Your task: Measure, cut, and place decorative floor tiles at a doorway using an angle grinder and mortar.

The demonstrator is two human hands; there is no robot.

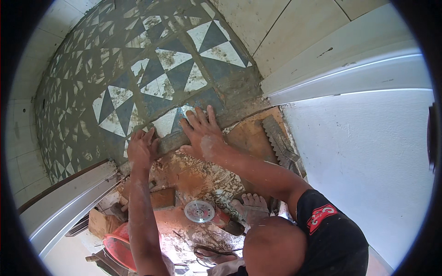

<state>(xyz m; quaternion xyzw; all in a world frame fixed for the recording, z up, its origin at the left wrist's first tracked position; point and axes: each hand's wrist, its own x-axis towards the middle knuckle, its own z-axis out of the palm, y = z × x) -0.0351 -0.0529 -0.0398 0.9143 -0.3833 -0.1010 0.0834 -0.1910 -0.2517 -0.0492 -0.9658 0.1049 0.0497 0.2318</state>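
A patterned floor tile (166,123), white and dark grey, lies at the near edge of the tiled floor, in the doorway. My right hand (201,133) rests on it with the fingers spread; the thumb reaches toward its near edge. At the tile's left end is my left hand (142,148), its fingers bent and closed on the edge; the fingertips are partly hidden. Grey mortar (239,108) smears the joints and the strip to the right. Beyond my hands, similar tiles (168,62) are laid, many coated with grey film.
An angle grinder (221,218) with a pale disc lies near my feet. A notched trowel (277,142) leans by the right door frame (350,85). A red bucket (120,246) stands lower left, near the left door frame (73,202). A brown block (163,198) lies beside my left forearm.
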